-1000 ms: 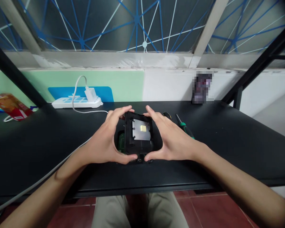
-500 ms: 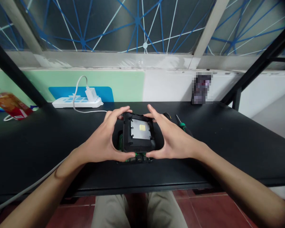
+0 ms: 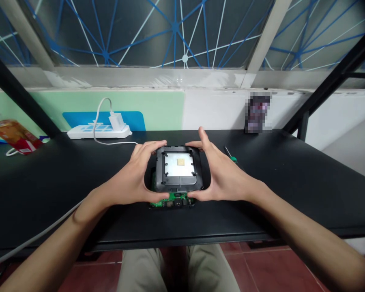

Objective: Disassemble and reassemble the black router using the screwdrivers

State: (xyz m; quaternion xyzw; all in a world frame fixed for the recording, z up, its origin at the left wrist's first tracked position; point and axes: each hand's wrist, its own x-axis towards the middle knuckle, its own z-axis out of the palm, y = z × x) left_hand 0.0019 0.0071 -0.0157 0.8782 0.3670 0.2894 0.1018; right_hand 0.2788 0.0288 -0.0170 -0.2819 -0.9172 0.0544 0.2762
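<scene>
Between my two hands is a square black plastic cover (image 3: 176,182), its inner side facing up with a silver metal plate (image 3: 173,168) and a small yellowish pad (image 3: 180,162) at the centre. My left hand (image 3: 134,178) grips the cover's left side, thumb at the near edge and fingers at the far one. On the opposite side my right hand (image 3: 222,178) holds it, with one finger raised. Below the cover, a green circuit board (image 3: 159,202) with connectors along its near edge shows in part; the cover hides most of it.
A screwdriver (image 3: 233,159) with a green handle lies behind my right hand. At the back stand a white power strip (image 3: 99,131) with a plugged-in charger (image 3: 117,121) and a pixelated dark object (image 3: 257,113). A drink bottle (image 3: 16,134) lies left. A white cable (image 3: 48,227) crosses the black table (image 3: 292,194).
The cover has tilted to a flatter pose and turned slightly, so its metal plate looks brighter. More of the circuit board's near edge shows. Both hands keep hold of the cover.
</scene>
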